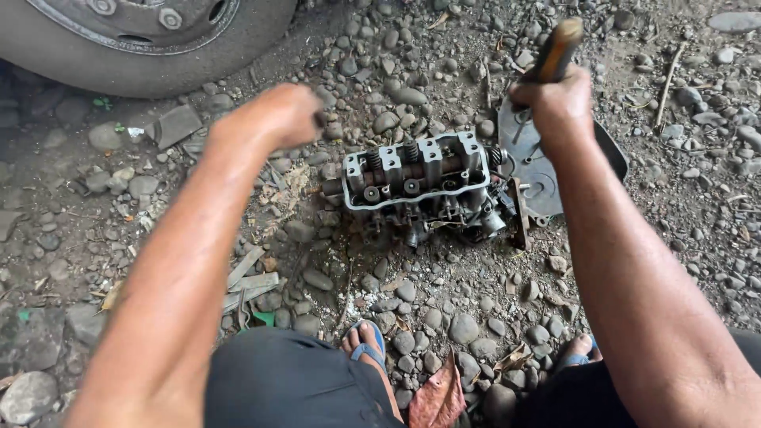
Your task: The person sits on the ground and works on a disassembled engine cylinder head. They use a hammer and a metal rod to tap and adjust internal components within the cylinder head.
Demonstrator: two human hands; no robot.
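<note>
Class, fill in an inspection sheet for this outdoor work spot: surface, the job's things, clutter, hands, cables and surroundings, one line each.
Surface: gravel ground, loose stones and dirt.
Job's things: engine part lying on the stones, springs showing on top; dark metal cover beside it.
Clutter: dry leaf, flat scraps on the ground.
Hands: left hand closed in a fist, what it grips is hidden; right hand closed around a wooden handle, raised above the cover.
Cables: nothing seen.
Surroundings: vehicle tyre at top left; the person's feet in blue sandals near the bottom.
</note>
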